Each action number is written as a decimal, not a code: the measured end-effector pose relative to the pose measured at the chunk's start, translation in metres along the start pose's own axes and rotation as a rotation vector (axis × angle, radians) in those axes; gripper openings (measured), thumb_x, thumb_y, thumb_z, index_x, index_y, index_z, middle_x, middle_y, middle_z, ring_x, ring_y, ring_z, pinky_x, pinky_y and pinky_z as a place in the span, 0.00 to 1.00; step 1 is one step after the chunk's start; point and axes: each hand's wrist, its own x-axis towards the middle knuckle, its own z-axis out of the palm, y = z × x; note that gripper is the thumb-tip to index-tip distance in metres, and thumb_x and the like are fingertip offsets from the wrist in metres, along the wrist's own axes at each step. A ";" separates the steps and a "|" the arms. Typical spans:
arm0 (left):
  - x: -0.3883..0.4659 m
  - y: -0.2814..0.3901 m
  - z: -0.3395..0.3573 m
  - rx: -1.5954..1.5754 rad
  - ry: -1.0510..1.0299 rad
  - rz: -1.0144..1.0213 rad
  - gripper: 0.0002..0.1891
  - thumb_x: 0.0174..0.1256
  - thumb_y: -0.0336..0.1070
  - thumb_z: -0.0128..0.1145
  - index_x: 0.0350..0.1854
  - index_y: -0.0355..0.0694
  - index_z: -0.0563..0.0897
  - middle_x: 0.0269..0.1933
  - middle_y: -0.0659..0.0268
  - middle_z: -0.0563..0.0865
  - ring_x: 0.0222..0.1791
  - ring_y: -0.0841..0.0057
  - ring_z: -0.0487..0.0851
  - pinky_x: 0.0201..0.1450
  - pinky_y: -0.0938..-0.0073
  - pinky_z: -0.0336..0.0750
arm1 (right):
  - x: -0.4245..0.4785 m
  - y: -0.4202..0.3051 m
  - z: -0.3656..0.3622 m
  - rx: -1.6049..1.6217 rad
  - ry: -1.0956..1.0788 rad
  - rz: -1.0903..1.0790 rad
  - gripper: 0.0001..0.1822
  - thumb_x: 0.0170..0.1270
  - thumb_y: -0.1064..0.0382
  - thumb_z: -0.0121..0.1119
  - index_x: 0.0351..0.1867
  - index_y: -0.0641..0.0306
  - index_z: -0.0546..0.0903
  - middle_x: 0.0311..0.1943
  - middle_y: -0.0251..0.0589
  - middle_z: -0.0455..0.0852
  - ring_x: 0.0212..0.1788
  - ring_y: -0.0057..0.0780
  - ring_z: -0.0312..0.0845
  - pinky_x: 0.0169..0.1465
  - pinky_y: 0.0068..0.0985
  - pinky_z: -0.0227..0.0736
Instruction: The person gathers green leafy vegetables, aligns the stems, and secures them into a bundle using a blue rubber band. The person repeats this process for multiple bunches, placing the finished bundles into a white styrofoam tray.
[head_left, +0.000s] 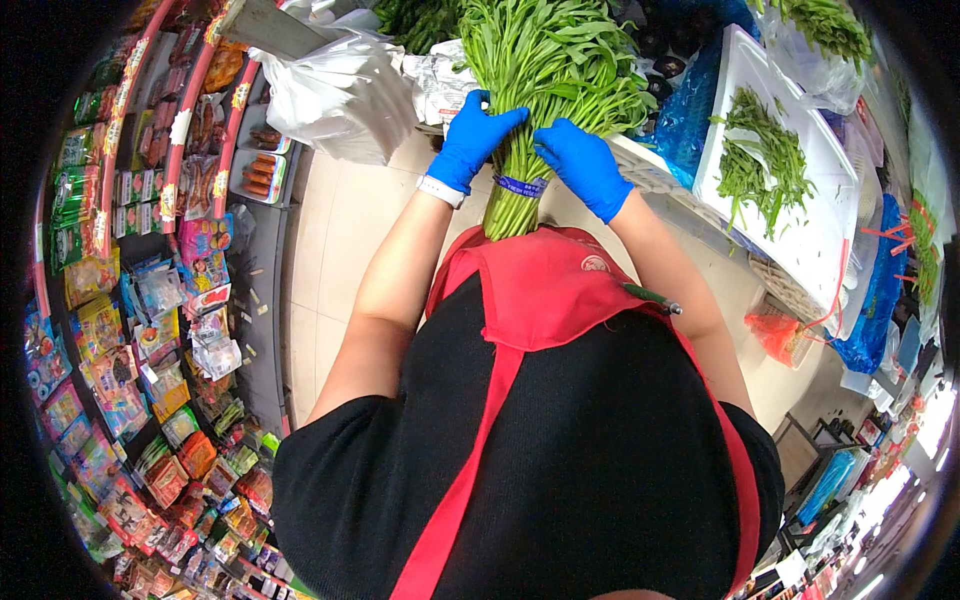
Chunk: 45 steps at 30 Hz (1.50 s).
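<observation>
A large bunch of leafy green vegetables (555, 67) lies before me, its cut stems pointing towards my red apron (540, 300). Printed purple tape (520, 185) is wrapped around the stems. My left hand (480, 139), in a blue glove, rests against the left side of the bunch above the tape, thumb across the stems. On the right side, my right hand (585, 161), also blue-gloved, has its fingers curled at the stems and leaves; whether they pinch a stem cannot be told.
A white foam box (825, 217) with loose green leaves (765, 161) stands at the right, beside blue plastic (686, 112). White plastic bags (337, 90) hang at the upper left. Shelves of packaged foods (150, 330) line the left. Dark round produce (667, 66) lies behind the bunch.
</observation>
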 end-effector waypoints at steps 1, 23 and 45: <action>-0.001 0.002 0.000 -0.006 -0.002 -0.008 0.39 0.45 0.51 0.72 0.53 0.29 0.69 0.40 0.51 0.84 0.38 0.69 0.84 0.41 0.73 0.78 | -0.001 0.000 0.001 -0.001 -0.010 0.019 0.10 0.60 0.59 0.57 0.42 0.57 0.77 0.35 0.44 0.76 0.36 0.46 0.77 0.37 0.36 0.73; -0.001 0.004 0.000 0.052 0.013 0.017 0.41 0.45 0.51 0.72 0.55 0.28 0.67 0.41 0.49 0.83 0.39 0.68 0.83 0.42 0.72 0.78 | -0.007 -0.014 0.001 0.068 0.045 0.067 0.13 0.56 0.57 0.60 0.41 0.57 0.76 0.36 0.45 0.78 0.37 0.45 0.79 0.36 0.38 0.74; 0.003 0.002 0.002 -0.011 -0.030 -0.006 0.39 0.46 0.52 0.71 0.56 0.30 0.69 0.47 0.51 0.82 0.44 0.68 0.82 0.49 0.71 0.75 | -0.142 0.199 -0.197 -0.279 0.488 0.655 0.33 0.59 0.59 0.64 0.65 0.58 0.67 0.56 0.55 0.75 0.58 0.43 0.71 0.58 0.32 0.66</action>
